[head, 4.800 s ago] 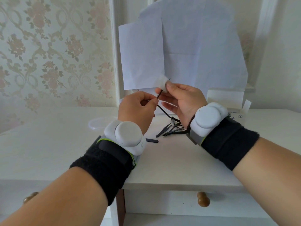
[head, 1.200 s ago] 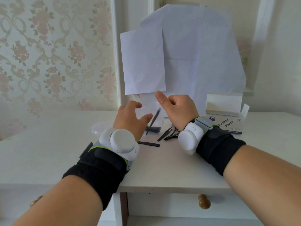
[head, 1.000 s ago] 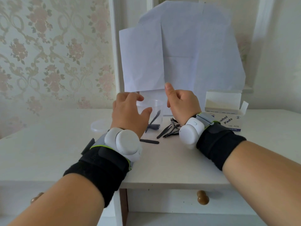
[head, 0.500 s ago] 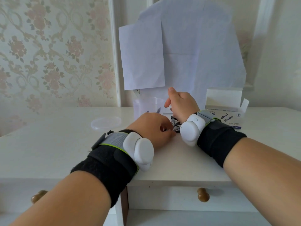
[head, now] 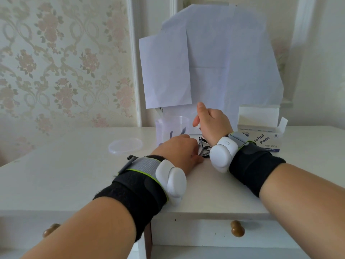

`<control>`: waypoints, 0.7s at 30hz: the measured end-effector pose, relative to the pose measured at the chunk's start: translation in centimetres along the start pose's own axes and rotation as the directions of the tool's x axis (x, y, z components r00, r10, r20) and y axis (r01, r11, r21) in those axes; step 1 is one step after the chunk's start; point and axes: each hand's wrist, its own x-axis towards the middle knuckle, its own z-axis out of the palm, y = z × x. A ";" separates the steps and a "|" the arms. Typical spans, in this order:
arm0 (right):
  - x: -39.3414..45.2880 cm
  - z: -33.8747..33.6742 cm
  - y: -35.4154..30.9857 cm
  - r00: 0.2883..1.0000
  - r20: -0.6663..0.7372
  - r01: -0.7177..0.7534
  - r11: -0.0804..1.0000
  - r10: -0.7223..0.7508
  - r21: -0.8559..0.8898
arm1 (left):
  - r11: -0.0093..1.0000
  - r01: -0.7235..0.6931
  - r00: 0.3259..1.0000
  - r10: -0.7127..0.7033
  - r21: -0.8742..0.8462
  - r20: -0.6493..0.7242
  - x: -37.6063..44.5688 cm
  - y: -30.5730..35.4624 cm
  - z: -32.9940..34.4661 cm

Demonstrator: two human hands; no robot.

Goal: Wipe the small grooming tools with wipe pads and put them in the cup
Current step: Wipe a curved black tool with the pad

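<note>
Now, from the head camera, the only view, we're between tools: we judge the step in hand is fetching the next one from the small dark pile of tools (head: 203, 148), which lies on the desk (head: 74, 165) just right of the clear cup (head: 171, 128). Our left hand (head: 179, 152) is low over that pile, knuckles toward us, fingers curled down at the tools; whether they pinch one yet we cannot tell, since the fingertips are hidden. Our right hand (head: 211, 126) is raised just right of the cup's rim, thumb up, fingers loosely curled; whether it holds a pad we cannot tell. A couple of dark tools (head: 177, 132) already stand inside the cup. Its lid (head: 125, 145) lies left of the cup, and the box of pads (head: 261, 135) sits open well to the right. Next, we reckon, comes a firm pinch on one thin tool, lifting it free of its neighbours, with a pad ready to wipe it.
</note>
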 end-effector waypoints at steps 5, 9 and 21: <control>0.1 -0.1 0.0 1.000 -0.016 0.001 1.000 -0.001 -0.013 | 0.989 -0.049 0.998 0.044 0.137 0.043 0.7 0.1 -0.1; 0.1 -0.2 0.0 1.000 -0.011 0.004 1.000 -0.005 -0.027 | 0.975 -0.095 0.995 0.101 0.199 -0.017 0.5 0.2 0.0; 0.5 -0.3 0.2 0.988 -0.130 0.071 0.993 -0.083 -0.093 | 0.967 -0.011 1.000 0.014 0.254 -0.014 0.4 0.7 -0.2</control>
